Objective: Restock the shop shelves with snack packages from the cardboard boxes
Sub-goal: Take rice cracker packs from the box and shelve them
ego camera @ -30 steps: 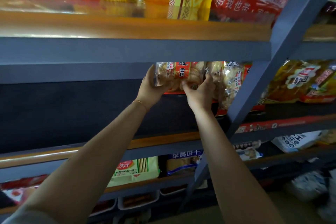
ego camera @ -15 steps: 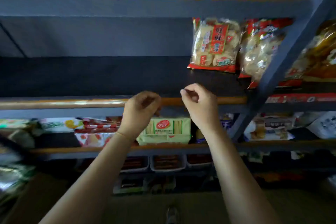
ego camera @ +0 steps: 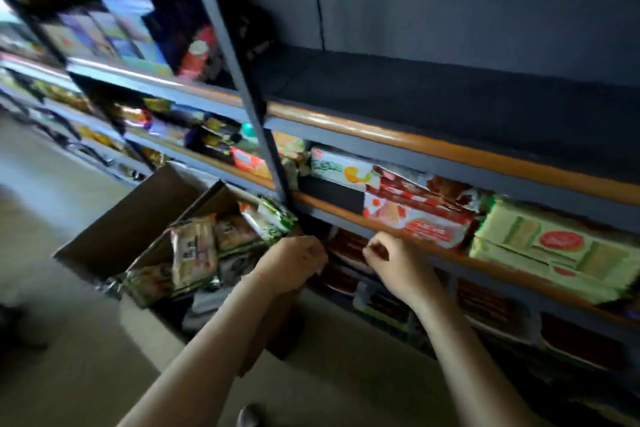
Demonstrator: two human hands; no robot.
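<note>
Both hands hang loosely curled and empty, and the cardboard box (ego camera: 138, 236) of snack packages (ego camera: 194, 253) sits at nine o'clock from them, nearer the left hand (ego camera: 294, 263) than the right hand (ego camera: 398, 267).

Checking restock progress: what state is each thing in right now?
Left hand: loosely curled, holding nothing.
Right hand: loosely curled, holding nothing.
Cardboard box: flaps open, snack packages inside.
Upper shelf: bare where visible.
Lower shelf: stocked with biscuit packs.
</note>
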